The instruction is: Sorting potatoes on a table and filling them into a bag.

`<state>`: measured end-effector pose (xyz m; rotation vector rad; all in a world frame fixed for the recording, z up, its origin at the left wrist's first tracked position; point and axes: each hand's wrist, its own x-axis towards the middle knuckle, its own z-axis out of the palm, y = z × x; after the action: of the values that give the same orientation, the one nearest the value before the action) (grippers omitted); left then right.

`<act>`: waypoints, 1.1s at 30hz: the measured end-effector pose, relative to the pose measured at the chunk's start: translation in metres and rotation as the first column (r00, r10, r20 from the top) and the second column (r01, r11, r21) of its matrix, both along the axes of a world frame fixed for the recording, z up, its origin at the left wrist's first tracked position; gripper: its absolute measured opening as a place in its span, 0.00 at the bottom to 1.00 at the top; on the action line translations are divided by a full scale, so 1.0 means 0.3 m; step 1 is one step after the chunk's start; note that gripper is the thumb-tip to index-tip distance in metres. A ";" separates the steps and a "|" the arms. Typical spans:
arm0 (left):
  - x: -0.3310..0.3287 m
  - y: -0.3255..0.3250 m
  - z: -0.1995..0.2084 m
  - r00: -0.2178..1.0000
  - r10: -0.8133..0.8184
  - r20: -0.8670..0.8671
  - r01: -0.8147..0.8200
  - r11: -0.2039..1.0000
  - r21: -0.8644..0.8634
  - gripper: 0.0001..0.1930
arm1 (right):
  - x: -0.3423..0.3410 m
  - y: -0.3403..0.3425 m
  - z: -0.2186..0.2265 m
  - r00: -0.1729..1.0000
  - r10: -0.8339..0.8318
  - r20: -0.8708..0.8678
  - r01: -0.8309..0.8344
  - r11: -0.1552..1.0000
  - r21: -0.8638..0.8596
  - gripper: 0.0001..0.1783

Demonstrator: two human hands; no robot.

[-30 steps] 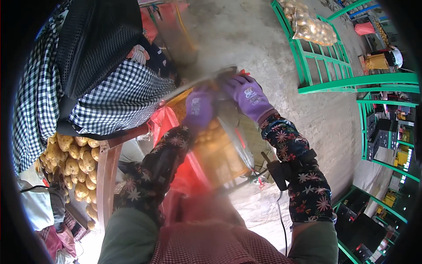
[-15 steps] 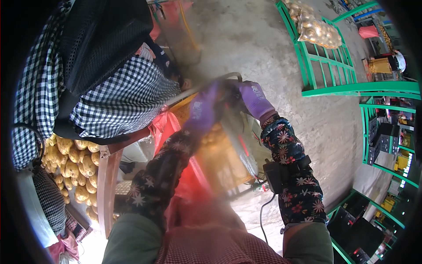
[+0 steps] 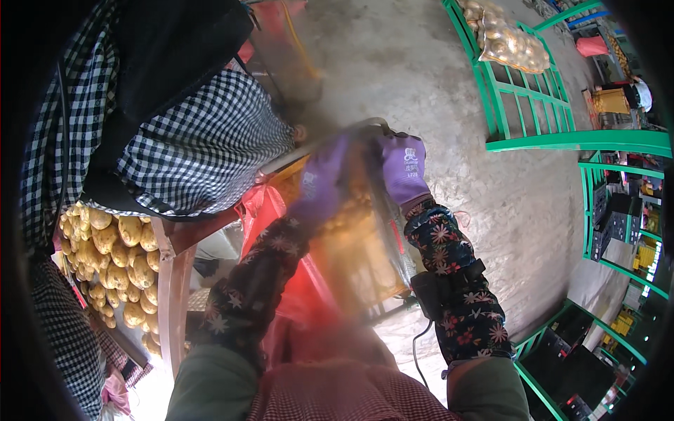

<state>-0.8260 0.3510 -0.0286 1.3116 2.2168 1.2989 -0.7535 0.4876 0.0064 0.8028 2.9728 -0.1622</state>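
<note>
My left hand (image 3: 324, 175), in a purple glove with a dark palm, reaches to the far end of a yellow mesh sack (image 3: 351, 259). Haze and blur smear its fingers. Close beside it, my right hand (image 3: 405, 168) wears a matching glove, its fingers curled down at the sack's far right corner; what they grip is hidden. Just beyond both hands bends a grey metal bar (image 3: 368, 124). Potato-like lumps show dimly through the mesh. Red plastic sheeting (image 3: 261, 210) hangs along the sack's left side.
A person in a checked garment (image 3: 203, 151) stands close at left. Potatoes (image 3: 116, 252) lie behind a wooden post (image 3: 175, 302). At the far right, a filled mesh sack (image 3: 516, 45) rests on a green metal rack (image 3: 526, 105). A cable (image 3: 415, 351) hangs from my right forearm.
My right hand has turned slightly, showing more of its back, and its forearm has shifted left. My left hand stays nearly in place. The person at left has leaned a little.
</note>
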 end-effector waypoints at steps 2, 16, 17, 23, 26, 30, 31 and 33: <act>-0.031 -0.001 0.034 0.975 -0.044 -0.218 0.003 0.982 -0.187 0.32 | -0.007 0.005 0.012 0.999 -0.036 -0.002 0.036 0.997 -0.069 0.05; -0.006 -0.011 -0.007 0.995 -0.060 0.084 0.060 0.998 0.009 0.20 | -0.014 0.109 0.093 0.988 -0.044 -0.147 -0.018 0.917 -0.398 0.12; -0.007 0.006 -0.046 0.991 -0.016 0.135 -0.007 0.985 0.170 0.21 | -0.033 0.115 0.084 0.988 -0.048 -0.146 -0.013 0.920 -0.391 0.12; -0.106 0.009 -0.250 0.228 0.101 0.968 -0.329 0.944 -0.021 0.12 | -0.171 0.038 0.165 0.904 0.294 0.310 -0.233 0.947 -0.220 0.12; -0.019 0.055 -0.158 0.416 0.058 0.907 -0.241 0.969 0.048 0.10 | -0.097 0.124 0.049 0.959 0.253 0.129 -0.227 0.956 -0.188 0.13; -0.014 0.068 -0.082 0.496 0.207 0.843 -0.272 0.959 -0.076 0.10 | -0.070 0.174 0.011 0.998 -0.058 0.015 0.053 0.742 -0.668 0.11; -0.014 0.064 -0.089 0.496 0.209 0.843 -0.274 0.959 -0.077 0.10 | -0.073 0.150 0.005 0.998 -0.056 0.016 0.052 0.741 -0.669 0.11; -0.015 0.062 -0.094 0.841 0.329 0.430 -0.260 0.942 -0.212 0.11 | -0.066 0.097 0.015 0.974 0.146 -0.175 -0.165 0.981 -0.098 0.04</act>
<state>-0.8304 0.3694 -0.0569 0.5379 2.1615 1.3447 -0.7732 0.5166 0.0109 0.5662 3.1321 -0.4034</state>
